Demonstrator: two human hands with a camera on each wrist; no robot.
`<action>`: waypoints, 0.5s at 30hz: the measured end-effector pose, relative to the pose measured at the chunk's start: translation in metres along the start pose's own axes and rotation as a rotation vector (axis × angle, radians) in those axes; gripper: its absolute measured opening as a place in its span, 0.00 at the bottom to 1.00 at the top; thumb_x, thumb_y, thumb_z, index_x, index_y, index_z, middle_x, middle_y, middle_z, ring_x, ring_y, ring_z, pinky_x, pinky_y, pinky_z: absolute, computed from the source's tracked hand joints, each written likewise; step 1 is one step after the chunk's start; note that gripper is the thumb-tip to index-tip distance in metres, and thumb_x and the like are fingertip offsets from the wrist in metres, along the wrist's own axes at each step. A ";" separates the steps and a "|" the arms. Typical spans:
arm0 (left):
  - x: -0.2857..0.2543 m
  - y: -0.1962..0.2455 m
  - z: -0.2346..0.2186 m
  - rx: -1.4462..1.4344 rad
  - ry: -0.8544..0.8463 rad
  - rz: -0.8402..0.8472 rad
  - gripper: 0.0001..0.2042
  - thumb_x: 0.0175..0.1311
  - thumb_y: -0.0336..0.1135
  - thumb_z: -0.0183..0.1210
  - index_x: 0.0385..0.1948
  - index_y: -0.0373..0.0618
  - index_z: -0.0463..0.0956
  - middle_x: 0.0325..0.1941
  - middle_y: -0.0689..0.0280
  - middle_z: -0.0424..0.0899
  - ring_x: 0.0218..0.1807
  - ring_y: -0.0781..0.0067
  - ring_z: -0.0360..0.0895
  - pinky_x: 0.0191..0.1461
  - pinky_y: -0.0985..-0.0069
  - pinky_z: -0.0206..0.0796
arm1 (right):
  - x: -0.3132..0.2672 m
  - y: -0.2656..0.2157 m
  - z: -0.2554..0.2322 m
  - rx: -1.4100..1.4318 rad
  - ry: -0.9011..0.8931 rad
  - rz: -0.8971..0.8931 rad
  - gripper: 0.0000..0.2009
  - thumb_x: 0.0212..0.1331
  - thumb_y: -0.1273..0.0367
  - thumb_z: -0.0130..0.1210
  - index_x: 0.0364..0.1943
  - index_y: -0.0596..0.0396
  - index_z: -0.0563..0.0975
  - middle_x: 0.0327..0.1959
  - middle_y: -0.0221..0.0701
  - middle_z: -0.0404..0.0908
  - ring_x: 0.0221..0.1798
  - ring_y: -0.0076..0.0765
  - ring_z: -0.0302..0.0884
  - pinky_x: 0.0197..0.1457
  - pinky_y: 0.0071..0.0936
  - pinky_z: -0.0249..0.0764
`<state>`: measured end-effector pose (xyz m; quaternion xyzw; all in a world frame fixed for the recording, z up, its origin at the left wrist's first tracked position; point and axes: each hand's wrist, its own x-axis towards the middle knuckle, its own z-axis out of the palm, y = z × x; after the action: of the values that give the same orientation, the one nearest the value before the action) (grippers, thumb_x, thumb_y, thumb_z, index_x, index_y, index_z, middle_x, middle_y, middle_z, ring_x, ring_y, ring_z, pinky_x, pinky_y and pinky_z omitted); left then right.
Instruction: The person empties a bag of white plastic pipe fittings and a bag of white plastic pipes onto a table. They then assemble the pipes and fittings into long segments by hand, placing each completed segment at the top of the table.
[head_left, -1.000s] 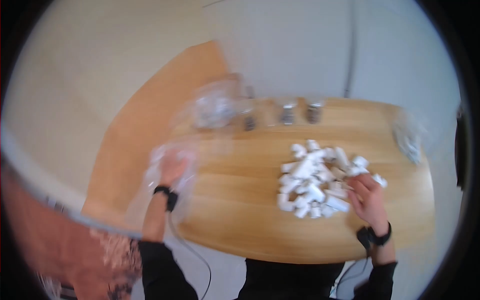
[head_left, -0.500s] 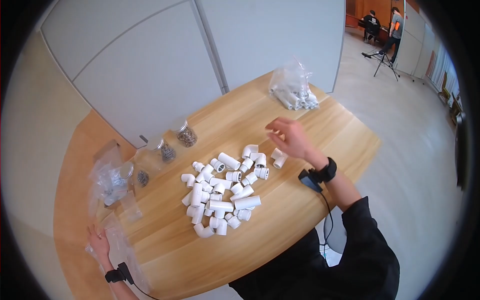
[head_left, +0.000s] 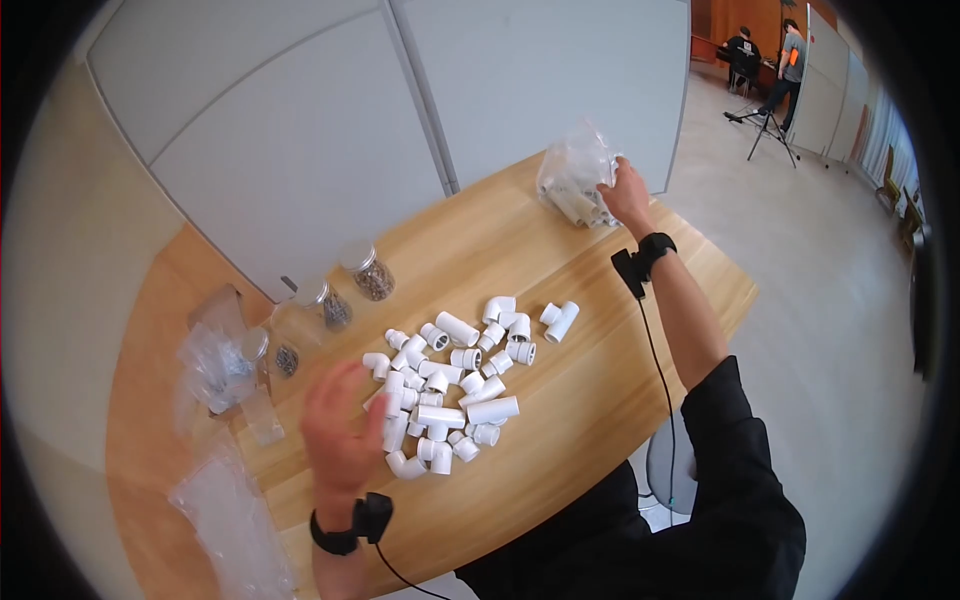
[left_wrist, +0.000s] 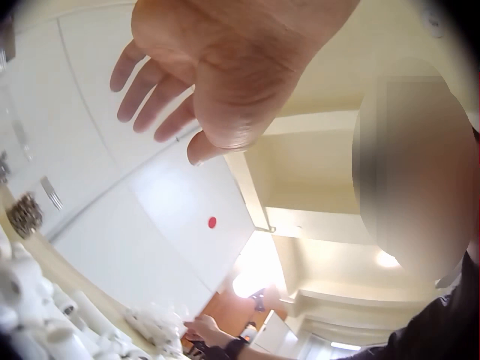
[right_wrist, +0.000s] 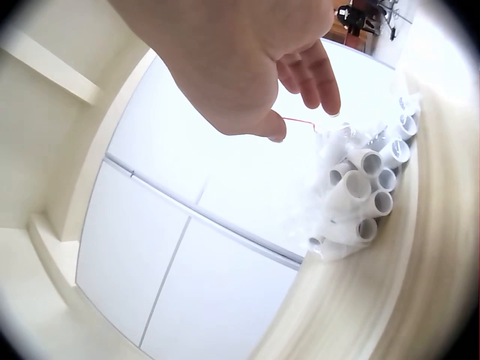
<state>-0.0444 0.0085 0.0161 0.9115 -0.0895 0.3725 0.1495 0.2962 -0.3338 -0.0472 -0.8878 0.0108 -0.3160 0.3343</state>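
My right hand (head_left: 628,195) is at a clear plastic bag (head_left: 575,165) of white pipes at the far edge of the table. In the right wrist view the thumb and fingers of this hand stand apart beside the bag, and the round ends of the pipes (right_wrist: 358,184) face the camera. My left hand (head_left: 340,430) is raised, empty, over the near left of the table. Its fingers (left_wrist: 146,86) are spread in the left wrist view. Close to its right lies a loose heap of white pipe fittings (head_left: 440,413), elbows, tees and straight pieces.
A single tee fitting (head_left: 562,322) lies right of the heap. Jars with metal lids (head_left: 372,275) holding small hardware stand along the back left edge, beside a crumpled plastic bag (head_left: 215,350). A flat plastic bag (head_left: 235,520) hangs over the left edge. Grey panels (head_left: 290,130) rise behind the table.
My right hand has gone from the fittings to the bag of pipes at the back. My left hand has left the flat plastic bag and moved right, towards the heap. The head view has turned right.
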 end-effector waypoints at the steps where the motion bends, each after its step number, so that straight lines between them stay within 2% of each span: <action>1: 0.003 0.009 0.007 -0.084 -0.041 0.062 0.14 0.48 0.32 0.62 0.37 0.38 0.75 0.43 0.56 0.77 0.44 0.53 0.74 0.48 0.66 0.66 | 0.000 -0.006 0.001 0.003 -0.075 0.009 0.25 0.47 0.67 0.56 0.52 0.59 0.65 0.42 0.48 0.75 0.48 0.53 0.71 0.50 0.42 0.68; 2: 0.006 0.016 0.011 -0.076 -0.046 0.073 0.14 0.48 0.32 0.62 0.37 0.38 0.75 0.43 0.56 0.77 0.44 0.53 0.74 0.48 0.66 0.66 | 0.001 -0.013 0.002 0.013 -0.070 0.018 0.25 0.47 0.67 0.56 0.52 0.59 0.65 0.42 0.48 0.75 0.48 0.53 0.71 0.50 0.42 0.68; 4: 0.009 0.027 0.019 -0.119 -0.188 0.044 0.14 0.46 0.28 0.62 0.37 0.38 0.75 0.42 0.54 0.77 0.44 0.53 0.74 0.49 0.66 0.65 | -0.002 -0.022 0.006 0.011 -0.181 0.052 0.24 0.48 0.67 0.54 0.51 0.59 0.66 0.42 0.48 0.75 0.47 0.54 0.72 0.50 0.43 0.68; 5: 0.012 0.030 0.023 -0.096 -0.191 0.095 0.14 0.46 0.28 0.62 0.36 0.38 0.75 0.41 0.54 0.78 0.42 0.53 0.75 0.47 0.67 0.66 | -0.006 -0.025 0.010 0.021 -0.139 0.037 0.20 0.48 0.67 0.51 0.48 0.56 0.70 0.40 0.48 0.77 0.45 0.53 0.73 0.48 0.43 0.69; 6: 0.014 0.032 0.026 -0.087 -0.198 0.105 0.14 0.46 0.28 0.62 0.36 0.38 0.75 0.41 0.54 0.78 0.42 0.53 0.75 0.47 0.67 0.66 | -0.011 -0.028 0.013 0.031 -0.136 0.047 0.20 0.48 0.67 0.51 0.48 0.56 0.70 0.40 0.48 0.77 0.45 0.53 0.73 0.48 0.43 0.69; 8: 0.019 0.036 0.033 -0.103 -0.250 0.103 0.14 0.47 0.29 0.62 0.37 0.37 0.75 0.40 0.54 0.78 0.40 0.54 0.76 0.45 0.68 0.68 | -0.024 -0.039 0.013 0.077 -0.226 -0.096 0.16 0.48 0.68 0.50 0.44 0.53 0.74 0.36 0.47 0.78 0.43 0.51 0.74 0.46 0.43 0.69; 10: 0.028 0.039 0.044 -0.101 -0.247 0.120 0.14 0.47 0.29 0.61 0.38 0.37 0.74 0.39 0.54 0.78 0.40 0.54 0.76 0.43 0.69 0.68 | -0.046 -0.052 0.014 0.088 -0.210 -0.243 0.13 0.46 0.69 0.49 0.38 0.52 0.76 0.32 0.45 0.78 0.39 0.51 0.75 0.43 0.43 0.70; 15: 0.058 0.057 0.075 -0.163 -0.280 0.133 0.15 0.49 0.30 0.61 0.40 0.37 0.73 0.37 0.53 0.78 0.39 0.54 0.76 0.41 0.70 0.69 | -0.096 -0.091 0.009 -0.083 -0.506 -0.465 0.10 0.43 0.72 0.49 0.32 0.55 0.78 0.29 0.43 0.78 0.34 0.50 0.77 0.37 0.40 0.73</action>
<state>0.0299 -0.0731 0.0179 0.9314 -0.1993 0.2427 0.1840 0.2072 -0.2352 -0.0508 -0.9296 -0.2624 -0.1529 0.2089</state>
